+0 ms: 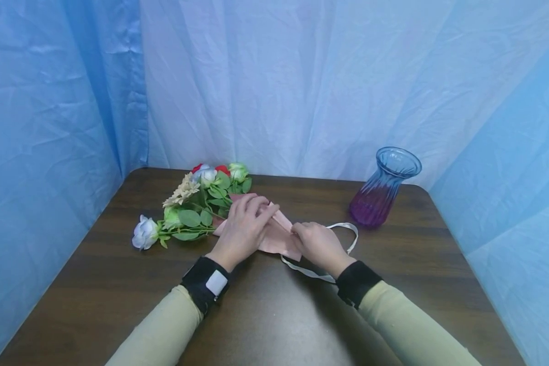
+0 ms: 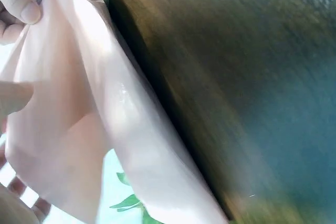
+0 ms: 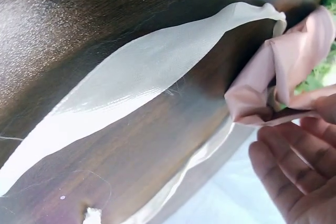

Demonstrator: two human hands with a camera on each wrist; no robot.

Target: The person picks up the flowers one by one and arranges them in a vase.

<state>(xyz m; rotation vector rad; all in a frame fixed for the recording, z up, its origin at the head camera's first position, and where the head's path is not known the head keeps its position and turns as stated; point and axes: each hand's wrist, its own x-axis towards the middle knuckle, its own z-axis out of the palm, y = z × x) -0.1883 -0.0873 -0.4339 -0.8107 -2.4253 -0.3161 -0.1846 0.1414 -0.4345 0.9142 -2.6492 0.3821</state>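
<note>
A sheet of pink wrapping paper (image 1: pixel 278 235) lies round the stems of a bunch of artificial flowers (image 1: pixel 206 195). My left hand (image 1: pixel 243 223) lies over the paper close to the stems; in the left wrist view its thumb (image 2: pixel 14 97) is in front of the paper and its fingers are behind. With thumb and fingers, my right hand (image 1: pixel 317 243) pinches the paper's right edge, which looks folded and creased in the right wrist view. A white ribbon (image 3: pixel 142 72) loops out from under the gathered end of the paper onto the table.
A glass vase (image 1: pixel 384 188), blue above and purple below, stands at the back right of the dark wooden table (image 1: pixel 265 325). One pale rose (image 1: pixel 145 233) sticks out to the left of the bunch. Blue curtains (image 1: pixel 274 86) hang behind and at both sides.
</note>
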